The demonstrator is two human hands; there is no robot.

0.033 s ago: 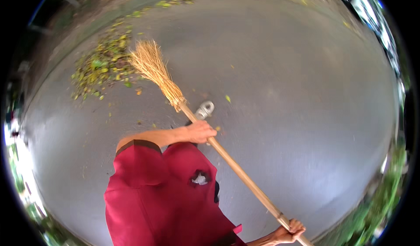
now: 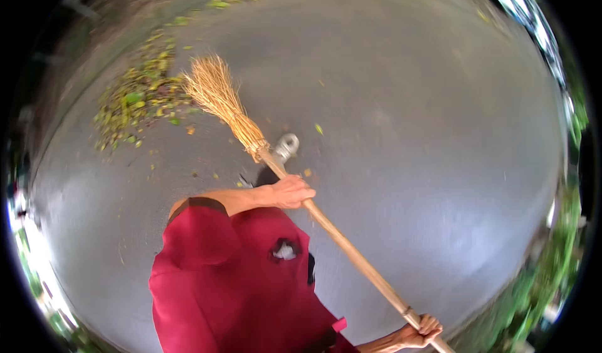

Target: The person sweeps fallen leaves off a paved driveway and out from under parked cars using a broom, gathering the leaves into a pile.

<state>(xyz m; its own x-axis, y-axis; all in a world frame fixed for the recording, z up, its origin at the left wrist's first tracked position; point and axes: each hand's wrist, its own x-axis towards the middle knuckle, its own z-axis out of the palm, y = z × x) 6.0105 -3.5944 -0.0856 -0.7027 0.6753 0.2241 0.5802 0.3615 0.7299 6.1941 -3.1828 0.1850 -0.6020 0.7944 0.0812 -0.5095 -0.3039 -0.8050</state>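
1. The grey pavement [image 2: 407, 133], smooth and faintly shiny, spreads beneath everything.
2. The broom [image 2: 329, 226] slants in front of the person, from the upper left to the lower right, where its end runs out of view.
3. Its handle [image 2: 367, 267] is straight, slim and pale tan, like bamboo, with a darker ring just above the right hand.
4. A loose scatter of leaves [image 2: 135, 96], yellow, green and brown, lies at the upper left.
5. The bristles [image 2: 216, 92] are golden straw, bound narrow at the handle and fanning into ragged, uneven tips beside the leaves; whether they touch the ground, I cannot tell.
6. The left grip [image 2: 291, 192] closes around the upper handle, near the binding.
7. The right grip [image 2: 429, 329] is wrapped, fist-like, around the handle farther back.
8. One yellow-green leaf [image 2: 318, 129] lies apart, right of the bristles.
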